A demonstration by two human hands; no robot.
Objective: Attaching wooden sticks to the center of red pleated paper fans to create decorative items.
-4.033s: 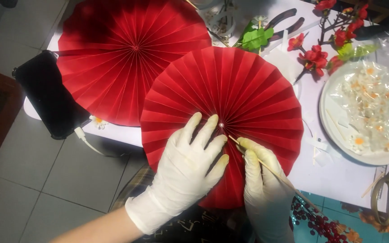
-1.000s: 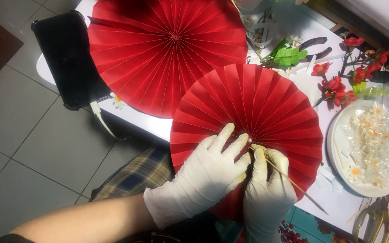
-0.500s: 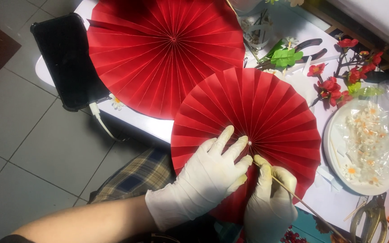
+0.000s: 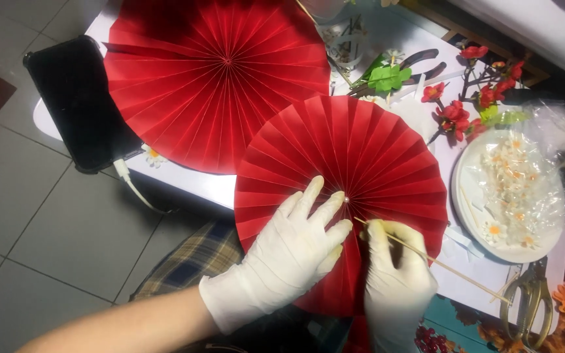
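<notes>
White table (image 4: 184, 184): fans, flowers, scissors (image 4: 524, 304).

Both hands are in whitish, snug gloves, and the left forearm comes in bare from the lower left corner, angled up and to the right. The left hand (image 4: 289, 252) lies palm down with its fingers (image 4: 308, 196) spread and stretched out flat, pointing up and right. The right hand (image 4: 397, 281) sits just beside it, coming up from the bottom edge, fingers curled into a pinch with the fingertips nearly meeting the left hand's.
</notes>
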